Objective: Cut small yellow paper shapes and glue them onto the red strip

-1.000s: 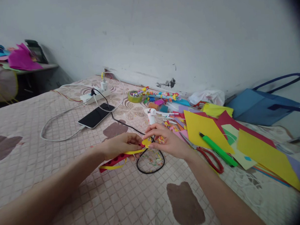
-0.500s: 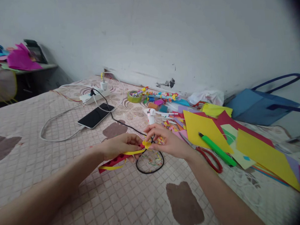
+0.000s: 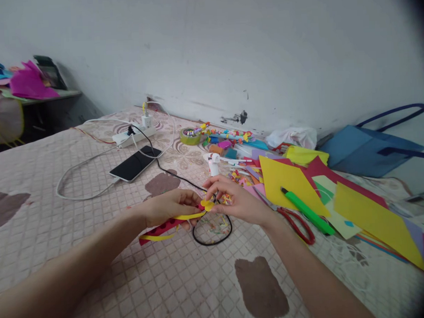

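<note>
My left hand [image 3: 177, 205] is closed on a red strip [image 3: 155, 230] with dark spots, and a thin yellow strip [image 3: 188, 216] winds loosely about it. The strip's far end points down and left, over the cloth. At its right end sits a small yellow paper flower [image 3: 207, 204]. My right hand [image 3: 236, 200] pinches that flower between thumb and fingertips, close against my left fingers. Just beyond my right hand stands a white glue gun [image 3: 212, 163]. Its black cord [image 3: 213, 244] loops on the cloth beneath my hands, around small paper scraps.
On the right lie red-handled scissors [image 3: 299, 224], a green cutter [image 3: 307, 211], yellow paper sheets [image 3: 376, 222] and a blue bag [image 3: 369, 149]. A phone [image 3: 137, 163] charges at left beside a white power strip [image 3: 133, 135]. A tape roll [image 3: 190, 136] lies near the wall.
Both hands stay nearly in place. The yellow flower shows slightly more fully between my right fingertips, and the yellow strip has shifted a little.
</note>
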### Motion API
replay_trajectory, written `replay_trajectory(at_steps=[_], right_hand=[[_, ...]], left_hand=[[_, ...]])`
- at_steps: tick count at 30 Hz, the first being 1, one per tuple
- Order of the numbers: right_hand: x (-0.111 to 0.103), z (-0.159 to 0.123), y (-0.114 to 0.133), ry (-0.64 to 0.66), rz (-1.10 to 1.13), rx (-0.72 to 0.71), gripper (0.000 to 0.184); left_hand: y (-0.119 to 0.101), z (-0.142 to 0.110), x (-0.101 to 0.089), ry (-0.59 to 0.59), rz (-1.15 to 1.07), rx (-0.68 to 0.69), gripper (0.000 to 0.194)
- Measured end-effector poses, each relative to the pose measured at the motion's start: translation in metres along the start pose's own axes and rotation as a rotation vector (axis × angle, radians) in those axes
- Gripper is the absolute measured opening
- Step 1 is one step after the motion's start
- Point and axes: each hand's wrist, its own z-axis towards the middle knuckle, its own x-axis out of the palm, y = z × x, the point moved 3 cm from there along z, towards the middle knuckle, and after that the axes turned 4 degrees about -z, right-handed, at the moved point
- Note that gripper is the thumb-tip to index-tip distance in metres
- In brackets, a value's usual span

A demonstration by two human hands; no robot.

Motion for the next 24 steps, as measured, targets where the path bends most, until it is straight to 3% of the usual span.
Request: replay_trajectory(at_steps=[18,24], right_hand=[[-0.0002,0.0008,0.0012,0.006,0.004,-0.041,0.006],[0.0027,0.0011,0.0016,-0.060,-0.024,-0.038,0.006]], left_hand=[[-0.0002,-0.0010,0.0005,0.033,0.026,-0.008,0.021],[-0.0016,-0.0012,0.0014,0.038,0.042,-0.003,0.020]])
